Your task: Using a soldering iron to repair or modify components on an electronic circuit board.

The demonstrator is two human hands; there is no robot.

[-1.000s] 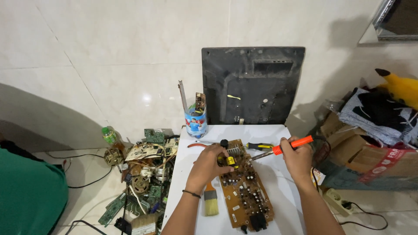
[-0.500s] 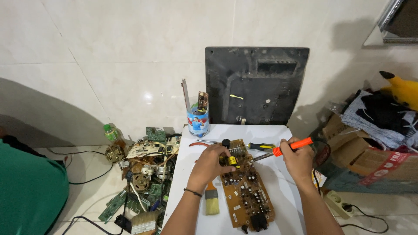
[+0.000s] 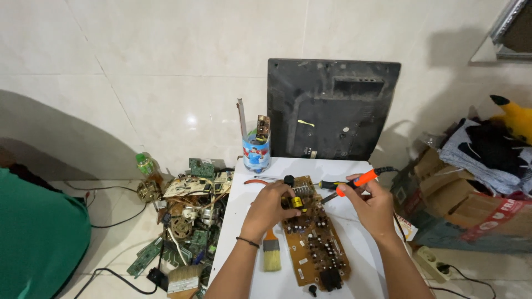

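Observation:
A long brown circuit board (image 3: 317, 238) lies on the small white table (image 3: 249, 266). My left hand (image 3: 271, 205) rests on the board's upper end, fingers pinched on a small yellow and black part (image 3: 297, 202). My right hand (image 3: 373, 204) holds an orange-handled soldering iron (image 3: 357, 180), its tip pointing left and down toward that part. A yellow-and-black screwdriver (image 3: 328, 184) lies just behind the board.
A paintbrush (image 3: 271, 253) lies left of the board. Behind stand a blue cup of tools (image 3: 256, 150) and a black monitor back panel (image 3: 331, 111). Scrap boards and parts (image 3: 185, 221) litter the floor at left; cardboard boxes (image 3: 460, 210) and clothes at right. A power strip (image 3: 434, 261) lies on the floor.
The view has shifted slightly. My hands stay on the board and the iron in nearly the same pose.

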